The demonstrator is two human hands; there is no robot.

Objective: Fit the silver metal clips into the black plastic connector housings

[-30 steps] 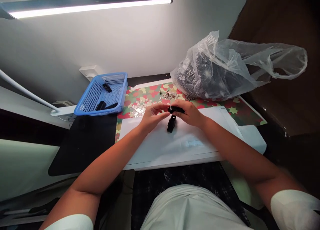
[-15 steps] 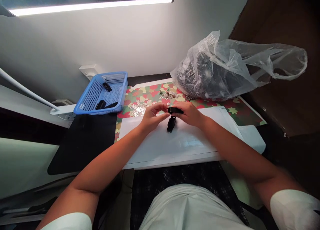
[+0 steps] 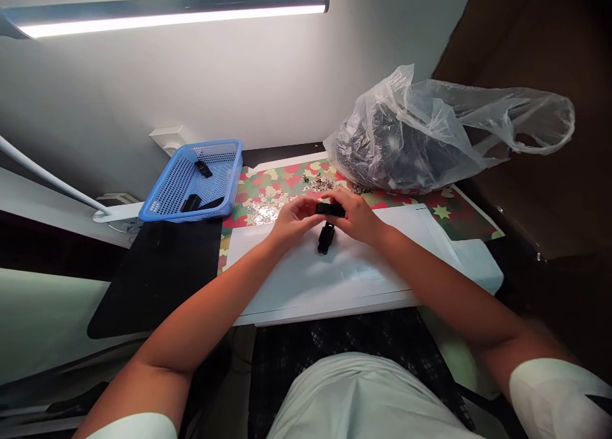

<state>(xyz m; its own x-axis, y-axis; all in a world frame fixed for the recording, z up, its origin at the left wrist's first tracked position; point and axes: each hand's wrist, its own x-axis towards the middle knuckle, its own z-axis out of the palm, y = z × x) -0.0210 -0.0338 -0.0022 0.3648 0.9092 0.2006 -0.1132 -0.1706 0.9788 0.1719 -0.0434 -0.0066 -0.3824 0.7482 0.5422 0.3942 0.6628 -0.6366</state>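
Through the head camera I see the left hand (image 3: 295, 219) and right hand (image 3: 356, 217), both nearly closed, pinching a black plastic part (image 3: 329, 209) from either end to steady it, a second black part (image 3: 326, 238) lying just below on the white sheet (image 3: 306, 280).

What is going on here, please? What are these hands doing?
The left hand and right hand hold a small black part between them, above a white sheet. A similar black part lies on the sheet just below. Tiny metal pieces are scattered on patterned paper behind it. Nearby are a blue mesh basket with more black parts and a clear plastic bag of dark items.
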